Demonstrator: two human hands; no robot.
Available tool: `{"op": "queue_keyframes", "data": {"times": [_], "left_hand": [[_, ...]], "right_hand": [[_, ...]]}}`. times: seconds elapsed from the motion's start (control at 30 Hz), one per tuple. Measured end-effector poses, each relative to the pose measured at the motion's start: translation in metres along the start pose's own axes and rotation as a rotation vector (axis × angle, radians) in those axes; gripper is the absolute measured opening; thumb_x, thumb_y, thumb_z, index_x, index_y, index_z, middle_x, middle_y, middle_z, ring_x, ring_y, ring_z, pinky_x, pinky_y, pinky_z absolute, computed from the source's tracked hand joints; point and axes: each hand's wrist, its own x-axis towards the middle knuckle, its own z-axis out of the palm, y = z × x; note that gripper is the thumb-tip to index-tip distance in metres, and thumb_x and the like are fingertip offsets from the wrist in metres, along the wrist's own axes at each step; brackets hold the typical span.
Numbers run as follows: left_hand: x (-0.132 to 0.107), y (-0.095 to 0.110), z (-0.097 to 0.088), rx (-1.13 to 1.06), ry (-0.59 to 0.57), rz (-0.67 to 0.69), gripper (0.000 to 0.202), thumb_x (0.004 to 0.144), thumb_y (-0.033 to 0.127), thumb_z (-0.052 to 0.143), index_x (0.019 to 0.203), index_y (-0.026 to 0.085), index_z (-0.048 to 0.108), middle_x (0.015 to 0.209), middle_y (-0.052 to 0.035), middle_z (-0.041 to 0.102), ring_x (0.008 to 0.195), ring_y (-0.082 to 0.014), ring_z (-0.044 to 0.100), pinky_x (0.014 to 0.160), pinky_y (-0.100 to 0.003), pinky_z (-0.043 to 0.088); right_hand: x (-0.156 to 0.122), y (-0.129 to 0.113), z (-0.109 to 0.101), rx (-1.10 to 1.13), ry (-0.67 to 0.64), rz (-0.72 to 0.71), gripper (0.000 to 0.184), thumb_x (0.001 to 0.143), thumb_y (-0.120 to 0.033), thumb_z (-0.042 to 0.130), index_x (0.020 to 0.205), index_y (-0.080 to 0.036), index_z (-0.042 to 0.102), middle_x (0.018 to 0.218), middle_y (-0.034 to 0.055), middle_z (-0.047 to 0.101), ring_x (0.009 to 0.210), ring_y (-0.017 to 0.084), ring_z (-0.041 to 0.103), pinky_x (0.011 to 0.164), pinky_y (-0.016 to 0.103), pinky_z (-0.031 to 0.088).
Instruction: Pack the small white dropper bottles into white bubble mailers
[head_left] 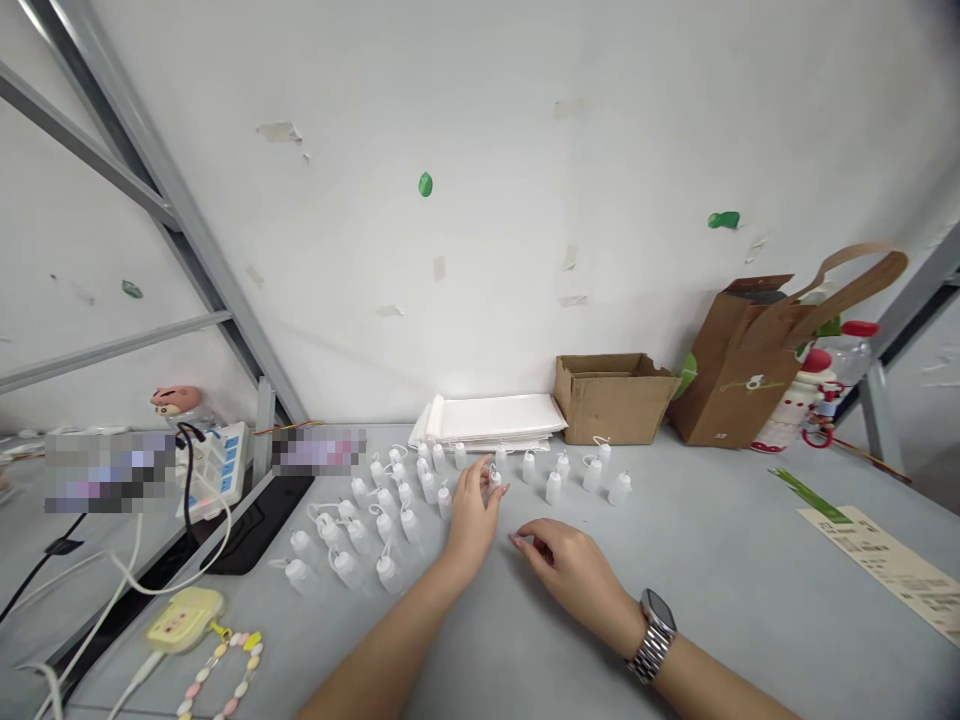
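Grey tabletop (pixel 697 600), bearing all we list. Cardboard box (pixel 619 410), at the rear, beside a stack of white packets (pixel 502 418). Left hand (pixel 472 515): fingers curved narrowly about one bottle; whether gripping, we cannot tell. Right hand (pixel 570 562), nearer us: fingers loosely curled, narrow gap, nothing seen in them. Left group of small bottles (pixel 387 572); fewer to the right. One bottle (pixel 496 481), between them: by our judgement, single-bottle handling is in hand, and the next move calls for a light, upright touch.
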Motion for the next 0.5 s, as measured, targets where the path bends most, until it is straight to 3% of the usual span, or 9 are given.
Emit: {"op": "queue_keyframes", "data": {"times": [0.2,0.33,0.5], "left_hand": [[-0.004,0.001,-0.001,0.078,-0.014,0.024,0.043,0.076,0.023,0.058,0.117,0.021,0.045,0.106,-0.0072,0.051,0.104,-0.0208,0.051,0.092,-0.041,0.041],[-0.013,0.012,-0.004,0.127,-0.001,0.059,0.049,0.079,0.028,0.056,0.124,0.023,0.038,0.118,-0.0089,0.045,0.114,-0.0222,0.045,0.096,-0.043,0.037],[-0.028,0.029,-0.009,0.194,0.044,0.193,0.044,0.084,0.03,0.049,0.126,0.028,0.035,0.125,-0.0078,0.04,0.12,-0.0224,0.038,0.098,-0.045,0.034]], "right_hand": [[0.0,0.0,0.0,0.007,-0.005,-0.004,0.021,0.088,-0.025,0.043,0.086,-0.021,0.064,0.077,0.001,0.066,0.066,0.015,0.06,0.061,0.025,0.042],[-0.002,0.0,0.001,0.029,0.03,-0.034,0.021,0.088,-0.025,0.042,0.088,-0.021,0.063,0.076,0.0012,0.066,0.065,0.015,0.059,0.061,0.026,0.043],[0.01,0.009,-0.02,0.009,0.333,-0.103,0.022,0.09,-0.028,0.039,0.093,-0.018,0.059,0.076,0.004,0.061,0.066,0.016,0.056,0.063,0.028,0.045]]}}
